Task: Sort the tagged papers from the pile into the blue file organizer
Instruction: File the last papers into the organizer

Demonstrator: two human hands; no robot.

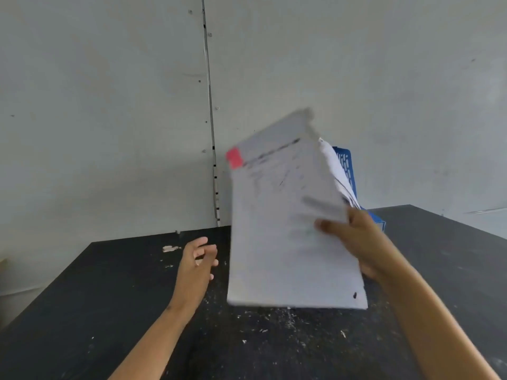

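So the right hand (365, 239) is holding up a stack of papers (290, 229) by its right edge, thumb across the front sheet and the rest of the fingers curled round behind it. The stack is off the tabletop (109, 311), held upright and leaning a bit, with its bottom edge hanging just above the surface. It's pretty motion-blurred, so the print on the front page can't be read. There's a red tag (234, 158) stuck at the top left corner of the front sheet, and a small dark mark near the bottom right corner.

The left hand (199, 266) isn't holding anything. It hovers over the tabletop just left of the stack, fingers loosely curled and relaxed, not touching the papers.

The blue file organizer (348, 165) sits behind the stack at the back of the tabletop, near the wall (109, 105). Most of it is hidden by the papers; only a slotted blue side and a lower corner peek out on the right. Some white sheets (333, 163) show against that blue side, though whether they're standing in it or belong to the held stack is hard to tell.

The tabletop is black and scuffed, with pale flecks and scraps scattered over it. The wall is plain grey with a vertical seam.
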